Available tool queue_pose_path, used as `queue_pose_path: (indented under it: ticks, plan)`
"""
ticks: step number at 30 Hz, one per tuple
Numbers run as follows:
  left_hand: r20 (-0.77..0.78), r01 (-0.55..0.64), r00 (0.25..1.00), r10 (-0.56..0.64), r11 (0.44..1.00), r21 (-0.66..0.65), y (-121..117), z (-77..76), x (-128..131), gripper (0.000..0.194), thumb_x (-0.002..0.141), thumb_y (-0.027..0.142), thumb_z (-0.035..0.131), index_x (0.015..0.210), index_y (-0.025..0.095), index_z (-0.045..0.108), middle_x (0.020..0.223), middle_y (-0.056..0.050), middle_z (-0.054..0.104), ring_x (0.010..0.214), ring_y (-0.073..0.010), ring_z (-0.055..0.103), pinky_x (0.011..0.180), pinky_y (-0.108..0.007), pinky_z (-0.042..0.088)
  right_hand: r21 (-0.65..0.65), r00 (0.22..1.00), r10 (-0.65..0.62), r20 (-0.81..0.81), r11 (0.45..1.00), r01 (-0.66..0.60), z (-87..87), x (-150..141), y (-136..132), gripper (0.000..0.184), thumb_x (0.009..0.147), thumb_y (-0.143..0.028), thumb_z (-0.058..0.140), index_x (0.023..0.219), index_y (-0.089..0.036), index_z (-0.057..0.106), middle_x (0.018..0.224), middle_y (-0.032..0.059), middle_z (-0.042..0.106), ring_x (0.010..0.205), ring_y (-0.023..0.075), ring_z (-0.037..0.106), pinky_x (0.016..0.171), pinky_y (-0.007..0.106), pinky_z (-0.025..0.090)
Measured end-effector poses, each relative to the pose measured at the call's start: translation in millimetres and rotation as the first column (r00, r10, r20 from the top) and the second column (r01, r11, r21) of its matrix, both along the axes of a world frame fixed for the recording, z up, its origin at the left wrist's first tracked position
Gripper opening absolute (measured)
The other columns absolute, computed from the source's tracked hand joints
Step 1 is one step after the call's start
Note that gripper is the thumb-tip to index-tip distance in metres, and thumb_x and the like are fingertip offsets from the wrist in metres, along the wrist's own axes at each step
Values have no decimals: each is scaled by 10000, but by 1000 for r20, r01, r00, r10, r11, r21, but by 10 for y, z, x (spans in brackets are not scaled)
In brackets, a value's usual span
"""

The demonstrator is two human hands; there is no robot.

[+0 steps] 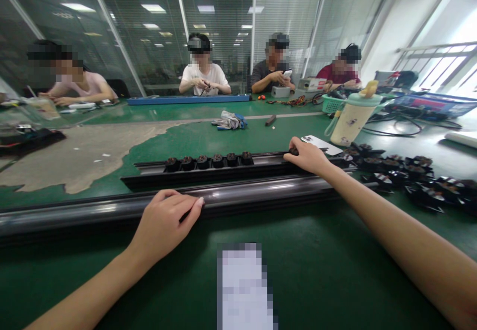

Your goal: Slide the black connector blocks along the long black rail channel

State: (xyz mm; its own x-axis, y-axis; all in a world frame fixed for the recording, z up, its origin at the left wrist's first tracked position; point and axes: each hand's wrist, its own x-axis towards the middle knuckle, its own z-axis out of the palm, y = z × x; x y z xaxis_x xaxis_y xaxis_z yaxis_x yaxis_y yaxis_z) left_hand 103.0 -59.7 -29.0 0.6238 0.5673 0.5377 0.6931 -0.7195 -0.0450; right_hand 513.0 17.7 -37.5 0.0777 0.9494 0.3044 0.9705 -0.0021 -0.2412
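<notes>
My left hand (169,220) lies on a long, glossy black rail (108,208), its fingers curled over the top and the thumb pressed along it. Behind that rail lies a shorter black channel (208,172) with a row of several round black socket modules (202,162) seated in its left half. Over the channel's right part, my right hand (307,155) pinches a small black socket module (293,150), partly hidden by the fingers. More loose black modules (391,163) lie heaped to the right of that hand.
A white phone (322,144) and a cream tumbler (354,119) stand beyond my right hand. Gloves (229,121) lie mid-table. A pixelated phone-like object (244,290) is nearest me. Several people sit across the green table (179,143), near a blue bar (188,100) and a green basket (331,104).
</notes>
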Motion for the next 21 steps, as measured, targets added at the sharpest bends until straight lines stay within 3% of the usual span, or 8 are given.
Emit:
queue_pose_path:
  ticks: [8,12,16,21]
  plan:
    - [3,-9,1000,9,1000,-12,14,-5,5,462,1064,394,407,882,176,773,900,-47,804,756,-202,730,845,-427,512,-37,944,236,-232,967,-251,30,225,47,317,780,-478,583,921,-222,459,778,6,552,753,185,507,706,298,357]
    - [5,2,1000,-2,1000,-3,11,-5,6,450,1062,380,411,875,178,766,896,-42,804,749,-197,727,832,-416,509,-58,887,328,-324,929,-365,43,339,24,407,795,-569,631,952,-213,512,765,-15,520,731,161,477,681,293,357]
    - [11,-4,1000,4,1000,-9,11,-8,3,458,1062,388,402,870,186,765,891,-43,804,753,-198,729,843,-416,506,8,888,296,-352,950,-314,-16,360,11,476,793,-642,646,960,-212,530,715,-28,477,696,152,445,662,292,333]
    - [13,-7,1000,7,1000,-2,12,-10,1,470,1063,405,392,861,197,762,883,-39,803,742,-198,727,834,-414,507,45,894,287,-345,956,-290,-68,362,32,445,781,-616,657,918,-210,536,719,-20,491,702,154,450,669,295,328]
